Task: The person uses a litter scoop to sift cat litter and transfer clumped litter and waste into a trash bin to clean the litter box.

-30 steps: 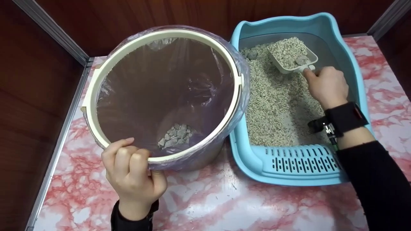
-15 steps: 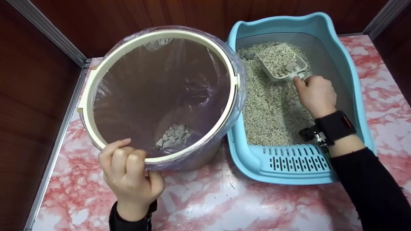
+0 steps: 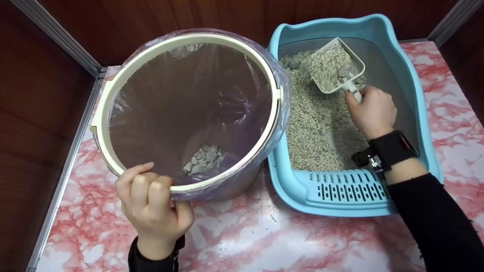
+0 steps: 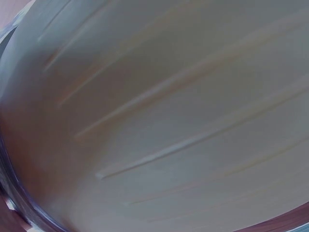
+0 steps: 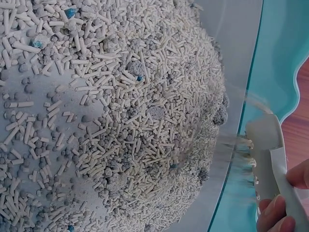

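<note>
My right hand (image 3: 374, 112) grips the handle of a white litter scoop (image 3: 358, 64) over the blue litter box (image 3: 414, 90). The scoop is tilted and heaped with pale pellet litter, with a grey clump near its handle end. In the right wrist view, blurred litter streams down from the scoop (image 5: 265, 154), whose handle lies between my thumb and fingers. My left hand (image 3: 151, 207) holds the near rim of a round bin (image 3: 106, 139), fingers curled over the edge and thumb below. Several grey clumps (image 3: 204, 159) lie inside the bin's clear purplish liner (image 3: 280, 113).
Pellet litter (image 3: 314, 132) is banked along the left of the box, thinner toward the right. The box has a slotted front step (image 3: 351, 189). Dark wood panels (image 3: 38, 132) stand behind and at the sides. The surface below is red-and-white marbled (image 3: 234, 234).
The scoop has moved left with my right hand and then tipped, its far edge rising; litter now spills from it. My left hand keeps its hold on the bin rim.
</note>
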Motion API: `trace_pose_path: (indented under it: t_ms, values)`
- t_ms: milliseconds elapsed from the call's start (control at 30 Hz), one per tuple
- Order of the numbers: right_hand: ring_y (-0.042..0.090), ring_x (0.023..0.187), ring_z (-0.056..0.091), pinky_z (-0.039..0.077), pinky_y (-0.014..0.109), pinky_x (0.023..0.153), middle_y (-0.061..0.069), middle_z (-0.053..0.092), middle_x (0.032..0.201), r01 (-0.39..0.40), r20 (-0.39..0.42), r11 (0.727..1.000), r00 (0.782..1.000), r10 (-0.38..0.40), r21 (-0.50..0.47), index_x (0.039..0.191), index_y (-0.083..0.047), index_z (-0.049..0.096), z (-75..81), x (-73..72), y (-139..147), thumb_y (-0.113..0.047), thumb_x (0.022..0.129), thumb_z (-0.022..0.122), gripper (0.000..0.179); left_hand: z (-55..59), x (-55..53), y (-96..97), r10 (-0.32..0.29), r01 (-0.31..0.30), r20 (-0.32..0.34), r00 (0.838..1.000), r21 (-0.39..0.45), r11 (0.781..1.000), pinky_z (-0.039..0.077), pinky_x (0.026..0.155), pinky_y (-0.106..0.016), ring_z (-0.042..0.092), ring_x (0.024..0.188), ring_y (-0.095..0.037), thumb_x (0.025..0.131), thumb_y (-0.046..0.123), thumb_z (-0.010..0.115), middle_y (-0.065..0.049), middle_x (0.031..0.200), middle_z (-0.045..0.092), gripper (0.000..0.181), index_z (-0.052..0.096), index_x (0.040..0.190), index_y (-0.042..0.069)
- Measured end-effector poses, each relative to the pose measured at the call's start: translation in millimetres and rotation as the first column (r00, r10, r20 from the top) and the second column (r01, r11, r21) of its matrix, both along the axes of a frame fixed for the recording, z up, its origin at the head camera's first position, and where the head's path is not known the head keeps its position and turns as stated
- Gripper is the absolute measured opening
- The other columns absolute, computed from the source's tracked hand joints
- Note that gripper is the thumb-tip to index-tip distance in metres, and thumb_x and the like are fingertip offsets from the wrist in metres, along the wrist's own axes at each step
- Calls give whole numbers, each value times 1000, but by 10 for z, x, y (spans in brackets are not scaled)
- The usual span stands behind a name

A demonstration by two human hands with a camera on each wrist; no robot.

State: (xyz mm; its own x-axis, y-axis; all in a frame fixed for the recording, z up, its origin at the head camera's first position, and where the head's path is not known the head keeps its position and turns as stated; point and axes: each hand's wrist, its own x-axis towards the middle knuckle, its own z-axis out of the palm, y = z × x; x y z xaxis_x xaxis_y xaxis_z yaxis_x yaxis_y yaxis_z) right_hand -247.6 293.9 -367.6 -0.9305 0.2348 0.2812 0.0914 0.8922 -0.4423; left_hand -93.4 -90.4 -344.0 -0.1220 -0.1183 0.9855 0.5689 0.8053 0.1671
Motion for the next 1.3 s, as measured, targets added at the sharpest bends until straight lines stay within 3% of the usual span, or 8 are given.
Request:
trace_pose_path:
  t_ms: [267, 500, 833, 1100, 1300]
  values:
    - [27, 56, 46, 33, 41, 47, 8, 51, 63, 5, 12, 1000, 1000, -5, -23, 69, -7, 52, 8, -2, 1, -45, 93, 51, 45, 3, 0, 7, 1, -1, -4, 1000, 2, 1000, 44, 78, -41, 44, 72, -41, 60, 9, 33, -15, 64, 34, 13, 41, 68, 3]
    - [20, 45, 33, 23, 35, 44, 0, 34, 49, -23, 38, 996, 999, 26, -82, 58, -10, 41, 5, -15, 4, -46, 97, 46, 53, 2, 1, 7, -4, 4, -1, 1000, 5, 1000, 45, 78, -41, 43, 71, -41, 59, 9, 33, -15, 64, 34, 13, 41, 68, 2]
    - [20, 41, 35, 24, 34, 40, 0, 40, 48, -32, 31, 988, 999, 37, -152, 57, -12, 47, 2, -9, 13, -47, 99, 38, 55, 8, 6, 12, -2, 2, 2, 1000, 7, 1000, 44, 78, -41, 43, 72, -41, 59, 9, 33, -15, 63, 34, 13, 40, 68, 2]
    - [17, 41, 39, 28, 33, 41, -3, 48, 49, -23, 20, 985, 999, 27, -174, 68, -7, 63, 3, -15, 14, -45, 100, 37, 57, 17, 7, 18, -7, 7, 2, 1000, 10, 1000, 44, 78, -41, 44, 72, -42, 60, 9, 33, -15, 63, 35, 13, 40, 68, 2]
    - [15, 40, 38, 26, 31, 38, -3, 46, 48, -19, 33, 984, 999, 25, -175, 62, -9, 58, 21, -16, 8, -46, 99, 38, 56, 17, 13, 19, -5, 5, 7, 1000, 10, 1000, 44, 78, -42, 43, 72, -42, 60, 9, 34, -15, 64, 35, 13, 40, 68, 2]
